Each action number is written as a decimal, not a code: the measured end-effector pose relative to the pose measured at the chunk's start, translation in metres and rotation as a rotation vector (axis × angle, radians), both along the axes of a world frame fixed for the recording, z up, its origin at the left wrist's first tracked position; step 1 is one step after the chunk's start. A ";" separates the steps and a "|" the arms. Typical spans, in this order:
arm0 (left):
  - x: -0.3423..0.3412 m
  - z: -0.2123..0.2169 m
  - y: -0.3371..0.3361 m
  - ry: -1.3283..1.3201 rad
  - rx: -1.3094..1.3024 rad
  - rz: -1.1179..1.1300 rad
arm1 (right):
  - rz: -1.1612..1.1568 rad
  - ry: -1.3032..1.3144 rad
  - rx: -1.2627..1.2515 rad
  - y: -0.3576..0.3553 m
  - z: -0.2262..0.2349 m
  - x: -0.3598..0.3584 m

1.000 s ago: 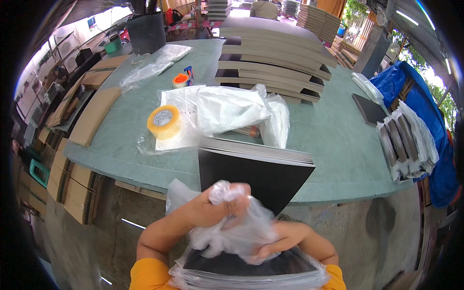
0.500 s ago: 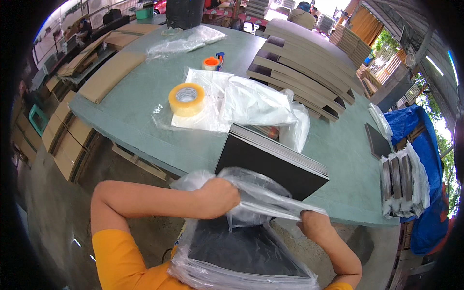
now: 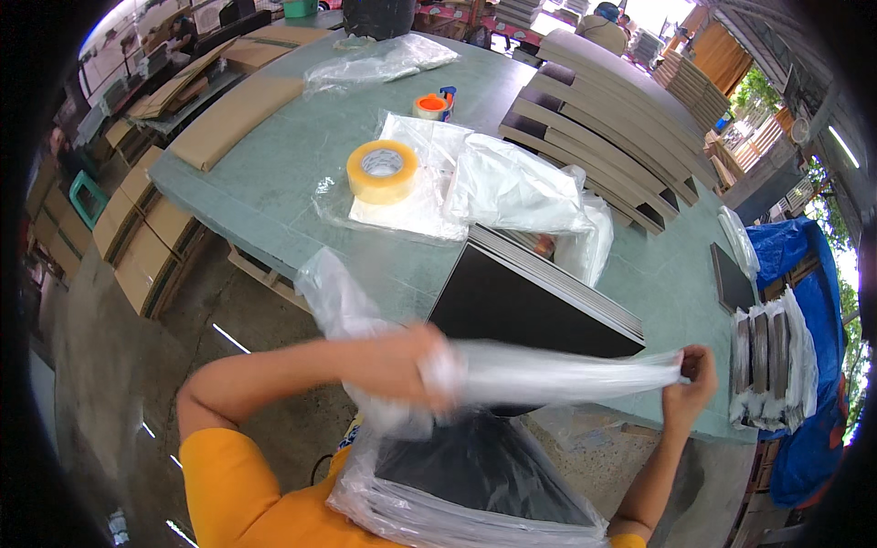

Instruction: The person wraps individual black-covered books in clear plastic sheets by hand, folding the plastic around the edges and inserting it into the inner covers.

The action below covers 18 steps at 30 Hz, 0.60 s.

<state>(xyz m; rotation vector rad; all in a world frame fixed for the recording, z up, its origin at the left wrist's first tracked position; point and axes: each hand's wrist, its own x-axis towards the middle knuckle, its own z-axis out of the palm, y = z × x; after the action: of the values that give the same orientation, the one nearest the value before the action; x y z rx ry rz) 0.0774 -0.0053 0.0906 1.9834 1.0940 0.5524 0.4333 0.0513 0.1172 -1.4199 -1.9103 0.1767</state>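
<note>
A clear plastic bag [image 3: 566,373] is pulled taut between my two hands, its loose end flaring up past the left one. My left hand [image 3: 425,365], smeared by motion, is closed round the gathered plastic. Farther right, my right hand [image 3: 692,382] pinches the bag's other end between thumb and fingers. Below, against my body, lies a flat black board or panel [image 3: 484,470] wrapped in clear plastic. Just beyond the stretched bag, a stack of black-faced panels [image 3: 530,306] stands at the near edge of the green table [image 3: 265,173].
A tape roll [image 3: 382,172] lies on flat plastic bags [image 3: 516,183]. Behind are an orange tape dispenser [image 3: 431,107] and stacked grey boards [image 3: 603,128]. Wrapped packs [image 3: 772,361] stand at right, by a blue tarp [image 3: 818,310]. Cardboard [image 3: 233,119] lies at left.
My hands have drawn apart, the right moving right and up, stretching the bag into a long strip. The bag's loose end has risen on the left. The view has shifted slightly.
</note>
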 end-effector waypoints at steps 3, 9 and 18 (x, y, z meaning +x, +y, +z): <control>-0.035 -0.005 0.037 0.009 0.205 0.719 | 0.334 -0.210 -0.032 -0.026 -0.033 -0.024; -0.001 -0.002 0.043 0.390 0.716 0.532 | -0.077 -0.419 0.388 0.003 -0.035 -0.033; -0.028 0.010 0.028 -0.232 0.340 0.104 | 0.384 0.628 -0.353 -0.028 -0.030 0.043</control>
<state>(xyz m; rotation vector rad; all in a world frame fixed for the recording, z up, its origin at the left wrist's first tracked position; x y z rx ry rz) 0.0498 0.0226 0.1002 2.0882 1.0123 1.0552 0.4762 0.0232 0.0876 -1.0129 -1.6302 1.0563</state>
